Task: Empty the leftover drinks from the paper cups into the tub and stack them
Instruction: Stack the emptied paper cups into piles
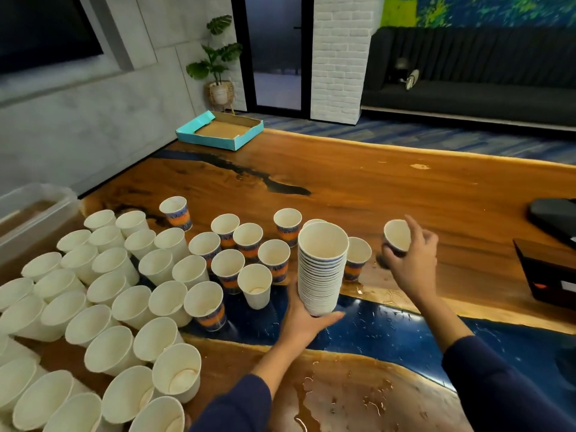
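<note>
Your left hand [304, 322] cups the bottom of the stack of paper cups [321, 269], fingers curled under and round its base, holding it upright just above the blue resin strip of the table [389, 188]. Your right hand [411, 260] is wrapped round a single patterned cup [396, 237], tilted toward you at the far right of the group; whether it has left the wood I cannot tell. Thin paper like this is light and crushes easily, so I would hold each cup at mid-wall with a loose grip, not by the rim. That tall stack looks top-heavy and may lean, so I would keep your palm beneath it. Spilled liquid [314, 400] glistens on the near table, so I would expect damp, slippery cup bottoms. Many loose cups [131, 307] crowd the left side, some with dregs showing. Beyond them, at the far left edge, sits the clear tub [34, 210] with brownish liquid inside.
</note>
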`<state>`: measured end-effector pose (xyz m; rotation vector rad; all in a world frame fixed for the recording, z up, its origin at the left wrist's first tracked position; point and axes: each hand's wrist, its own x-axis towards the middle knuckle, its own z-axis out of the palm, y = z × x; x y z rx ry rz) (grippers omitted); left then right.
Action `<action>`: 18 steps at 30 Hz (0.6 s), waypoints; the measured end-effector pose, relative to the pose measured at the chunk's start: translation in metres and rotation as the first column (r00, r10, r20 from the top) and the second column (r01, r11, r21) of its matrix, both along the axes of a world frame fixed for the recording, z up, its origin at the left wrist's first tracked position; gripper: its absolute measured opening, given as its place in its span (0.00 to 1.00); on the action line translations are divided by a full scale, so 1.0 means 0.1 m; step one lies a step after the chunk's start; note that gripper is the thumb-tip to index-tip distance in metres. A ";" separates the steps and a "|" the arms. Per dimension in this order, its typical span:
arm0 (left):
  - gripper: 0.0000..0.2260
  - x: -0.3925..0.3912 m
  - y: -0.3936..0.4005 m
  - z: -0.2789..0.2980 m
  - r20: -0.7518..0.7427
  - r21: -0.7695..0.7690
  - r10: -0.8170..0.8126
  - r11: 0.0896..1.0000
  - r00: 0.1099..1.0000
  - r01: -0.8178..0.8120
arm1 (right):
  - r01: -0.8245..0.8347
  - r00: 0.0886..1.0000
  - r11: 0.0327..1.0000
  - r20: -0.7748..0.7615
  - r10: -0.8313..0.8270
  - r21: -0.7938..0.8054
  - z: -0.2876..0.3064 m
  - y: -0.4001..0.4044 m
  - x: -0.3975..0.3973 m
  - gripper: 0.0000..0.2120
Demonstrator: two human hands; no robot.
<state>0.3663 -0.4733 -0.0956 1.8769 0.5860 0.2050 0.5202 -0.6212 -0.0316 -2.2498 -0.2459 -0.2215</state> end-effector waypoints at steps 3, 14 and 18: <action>0.45 0.05 -0.02 0.02 0.048 0.037 0.042 0.998 0.998 -0.044 | -0.126 0.976 0.975 0.199 0.089 0.184 0.56 0.14 -0.18 0.36; 0.42 0.12 0.03 -0.08 0.056 0.086 0.082 0.993 0.995 -0.086 | -0.671 0.724 0.739 0.264 0.637 0.060 1.23 0.45 -0.72 0.34; 0.41 0.15 0.09 -0.13 0.047 0.099 0.093 0.990 0.995 -0.098 | -0.653 0.758 0.745 0.104 0.644 0.138 1.12 0.41 -0.60 0.39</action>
